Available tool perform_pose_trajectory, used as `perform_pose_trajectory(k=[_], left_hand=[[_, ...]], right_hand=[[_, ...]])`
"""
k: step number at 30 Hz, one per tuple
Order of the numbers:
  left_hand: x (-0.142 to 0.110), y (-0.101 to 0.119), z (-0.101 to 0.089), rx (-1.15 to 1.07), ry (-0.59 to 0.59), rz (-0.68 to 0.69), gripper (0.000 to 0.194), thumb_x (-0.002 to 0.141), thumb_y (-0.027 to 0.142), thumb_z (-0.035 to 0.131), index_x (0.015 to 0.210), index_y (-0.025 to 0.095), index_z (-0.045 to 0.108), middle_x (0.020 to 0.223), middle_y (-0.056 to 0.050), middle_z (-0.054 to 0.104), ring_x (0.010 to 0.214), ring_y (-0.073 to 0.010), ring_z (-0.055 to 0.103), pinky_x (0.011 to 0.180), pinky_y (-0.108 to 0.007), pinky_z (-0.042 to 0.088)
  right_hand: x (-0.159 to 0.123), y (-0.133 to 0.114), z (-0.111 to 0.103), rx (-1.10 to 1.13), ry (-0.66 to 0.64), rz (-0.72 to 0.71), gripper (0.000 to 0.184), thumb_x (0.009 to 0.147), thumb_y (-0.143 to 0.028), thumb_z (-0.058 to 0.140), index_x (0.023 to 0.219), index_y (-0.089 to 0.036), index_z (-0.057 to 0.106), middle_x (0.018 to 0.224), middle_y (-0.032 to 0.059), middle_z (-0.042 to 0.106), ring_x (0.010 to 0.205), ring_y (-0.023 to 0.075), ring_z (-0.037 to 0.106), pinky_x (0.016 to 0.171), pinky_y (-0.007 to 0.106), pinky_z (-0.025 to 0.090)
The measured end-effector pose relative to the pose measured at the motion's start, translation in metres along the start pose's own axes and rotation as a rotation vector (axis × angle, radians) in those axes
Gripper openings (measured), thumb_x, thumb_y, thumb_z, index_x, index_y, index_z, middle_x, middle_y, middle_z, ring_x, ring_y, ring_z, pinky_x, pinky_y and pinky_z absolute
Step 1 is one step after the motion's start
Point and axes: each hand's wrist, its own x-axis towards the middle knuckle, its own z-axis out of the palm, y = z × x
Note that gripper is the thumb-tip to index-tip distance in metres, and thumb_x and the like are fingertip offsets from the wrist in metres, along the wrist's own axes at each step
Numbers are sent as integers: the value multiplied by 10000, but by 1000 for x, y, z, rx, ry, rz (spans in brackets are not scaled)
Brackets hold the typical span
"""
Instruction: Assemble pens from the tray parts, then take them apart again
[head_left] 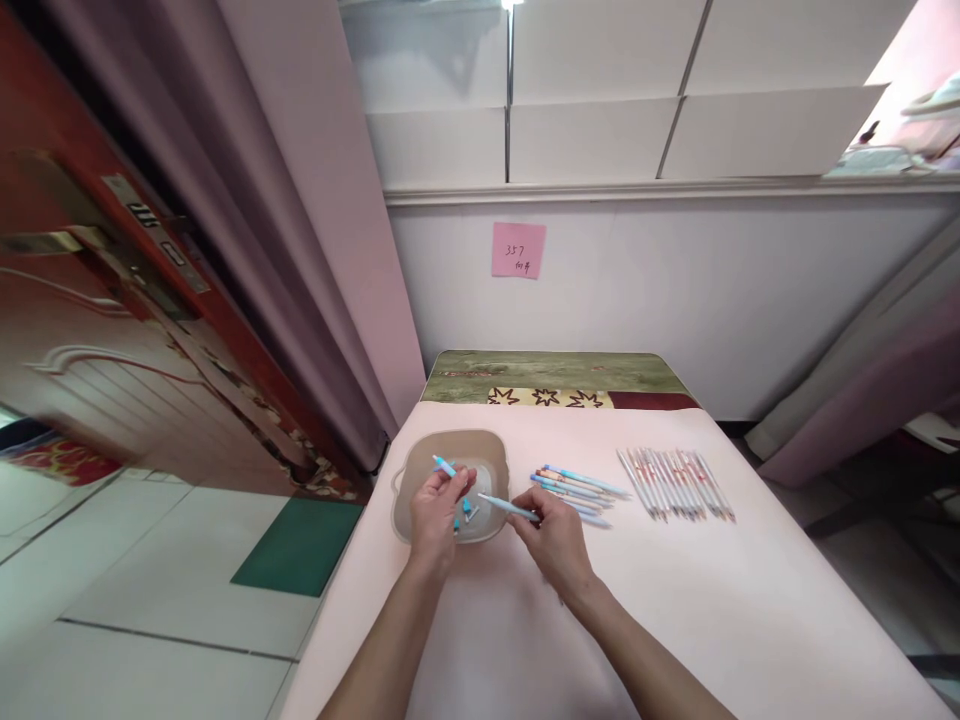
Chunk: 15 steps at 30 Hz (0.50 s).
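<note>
My left hand (435, 512) is closed on a short blue-and-white pen part (444, 465), whose end sticks out above the fingers. It is over a beige plastic basin (400, 510). Inside the basin lie several small blue and white pen pieces (468, 508). My right hand (556, 535) pinches a slim pale blue pen barrel (511, 508), its tip pointing left over the basin's right rim. The two held parts are apart from each other. Just beyond my right hand lies a loose bunch of blue and white pens (577, 485).
Farther right, a row of many white patterned pens (675, 484) lies side by side. All this is on a table with a pale pink cover (525, 640); a green patterned strip (555, 370) shows at its far end. A pink note (518, 250) is on the wall behind.
</note>
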Motion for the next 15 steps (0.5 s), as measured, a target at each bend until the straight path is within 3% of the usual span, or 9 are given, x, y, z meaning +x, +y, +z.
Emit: perform_pose_trajectory(k=[4,9,11,15], left_hand=[[10,0,-16,196,-34,112,286,594,333,773,822,166,727,873,-68,731,882,-234,660,808,-337,500],[8,8,-31,762,-24,468,177,692,342,680,802,218,743,887,-72,698,906,-257,617,861,-389,465],[6,10,-32,827,-21,491,202,720,351,652,845,212,730,842,-63,700,843,-243,626,828,-377,474],[1,13,-31,708,-40,427,358,737,355,643,1061,203,659,839,-41,724,754,-209,658,741,-317,500]], right_hand=[[0,-6,-2,-200,39,-135,75,829,-275,606,834,-224,661,813,19,666,682,153,584,635,248,404],[1,-17,-6,-225,68,-234,124,872,-272,557,911,-230,667,846,34,655,661,143,577,641,244,419],[2,-21,-6,-188,79,-254,132,871,-277,557,923,-224,666,834,32,647,622,131,561,629,240,426],[3,-23,-7,-100,79,-238,137,853,-277,567,924,-218,668,815,24,650,605,125,561,617,235,434]])
